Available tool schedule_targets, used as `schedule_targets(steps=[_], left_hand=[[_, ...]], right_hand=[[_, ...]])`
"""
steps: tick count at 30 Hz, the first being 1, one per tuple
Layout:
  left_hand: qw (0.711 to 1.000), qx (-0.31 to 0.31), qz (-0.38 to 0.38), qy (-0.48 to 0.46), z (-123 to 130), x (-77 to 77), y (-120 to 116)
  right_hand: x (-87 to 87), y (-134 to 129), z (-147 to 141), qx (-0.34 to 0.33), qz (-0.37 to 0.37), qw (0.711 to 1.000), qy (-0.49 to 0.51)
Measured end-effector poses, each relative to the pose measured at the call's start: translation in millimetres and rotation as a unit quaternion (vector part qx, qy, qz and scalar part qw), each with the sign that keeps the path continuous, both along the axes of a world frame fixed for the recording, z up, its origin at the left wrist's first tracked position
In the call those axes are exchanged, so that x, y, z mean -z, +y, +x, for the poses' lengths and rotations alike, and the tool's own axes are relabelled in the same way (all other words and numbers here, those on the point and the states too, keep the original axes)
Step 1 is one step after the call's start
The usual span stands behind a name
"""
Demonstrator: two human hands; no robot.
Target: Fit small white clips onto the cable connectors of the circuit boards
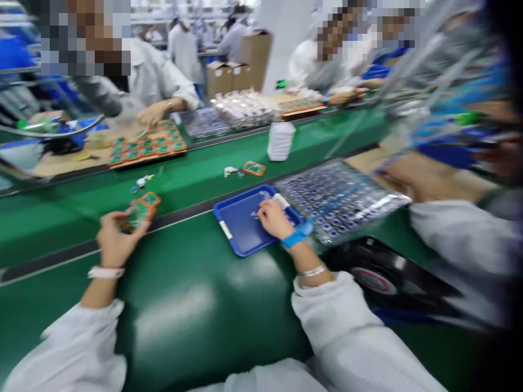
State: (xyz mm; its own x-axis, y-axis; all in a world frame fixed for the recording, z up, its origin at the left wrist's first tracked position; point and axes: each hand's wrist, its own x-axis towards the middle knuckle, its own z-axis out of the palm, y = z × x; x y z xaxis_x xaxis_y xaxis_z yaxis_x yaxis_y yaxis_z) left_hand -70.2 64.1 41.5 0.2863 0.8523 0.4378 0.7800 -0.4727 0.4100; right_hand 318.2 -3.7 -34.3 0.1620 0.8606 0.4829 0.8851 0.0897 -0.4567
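My left hand (116, 239) grips a green circuit board with an orange frame (139, 214), held up at the near edge of the conveyor belt. Just beyond it another orange-edged board (151, 199) shows. My right hand (274, 219), with a blue strap at the wrist, reaches into a shallow blue tray (241, 249). Its fingers are pinched together over the tray floor, near a few tiny pale pieces (265, 196). Whether a piece sits between the fingertips is too small to make out.
A clear plastic tray with rows of blue-and-silver parts (339, 198) lies right of the blue tray, by a black device (379, 277). On the green belt (196, 185) are a white container (281, 141) and an orange-framed board (254, 168). Co-workers sit opposite, near a panel of boards (147, 147).
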Motion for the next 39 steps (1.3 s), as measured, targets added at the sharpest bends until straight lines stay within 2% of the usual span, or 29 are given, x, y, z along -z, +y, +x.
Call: schedule_targets(steps=[2,4,7,10,12,15,21,25,32,36,39], left_hand=[[1.000,-0.008,0.000,0.021,7.2,27.0,-9.6],[0.997,0.068,-0.029,0.038,20.7,40.7,-23.6],[0.980,0.178,-0.075,0.055,39.8,42.4,-48.7],[0.960,0.249,-0.114,0.057,47.3,38.2,-71.1],[0.954,0.269,-0.126,0.042,48.7,37.4,-81.0],[0.954,0.273,-0.125,-0.024,52.8,39.0,-86.6],[0.951,0.225,-0.164,-0.136,64.5,42.8,-77.2],[0.943,0.234,-0.192,-0.138,66.8,43.7,-73.8],[0.948,0.220,-0.197,-0.119,69.5,41.0,-73.7],[0.946,0.223,-0.206,-0.113,67.5,37.5,-73.7],[0.947,0.224,-0.200,-0.111,64.4,38.0,-74.2]], right_hand=[[1.4,2.3,6.6,-0.038,-0.020,0.999,-0.002],[-4.2,1.8,3.8,-0.060,-0.014,0.998,0.007],[-23.7,-10.9,-30.4,-0.093,0.023,0.994,0.058],[-39.4,-31.6,-89.4,-0.195,0.002,0.971,0.136],[-40.1,-42.5,-124.4,-0.258,-0.057,0.950,0.170],[-30.9,-48.9,-150.2,-0.286,-0.110,0.934,0.185],[-20.8,-44.9,-144.3,-0.286,-0.144,0.931,0.175],[-22.4,-45.0,-144.0,-0.285,-0.162,0.928,0.176],[-21.9,-41.5,-147.6,-0.277,-0.177,0.923,0.198],[-30.1,-46.6,-153.4,-0.271,-0.157,0.934,0.169],[-39.3,-42.5,-136.1,-0.248,-0.101,0.952,0.146]])
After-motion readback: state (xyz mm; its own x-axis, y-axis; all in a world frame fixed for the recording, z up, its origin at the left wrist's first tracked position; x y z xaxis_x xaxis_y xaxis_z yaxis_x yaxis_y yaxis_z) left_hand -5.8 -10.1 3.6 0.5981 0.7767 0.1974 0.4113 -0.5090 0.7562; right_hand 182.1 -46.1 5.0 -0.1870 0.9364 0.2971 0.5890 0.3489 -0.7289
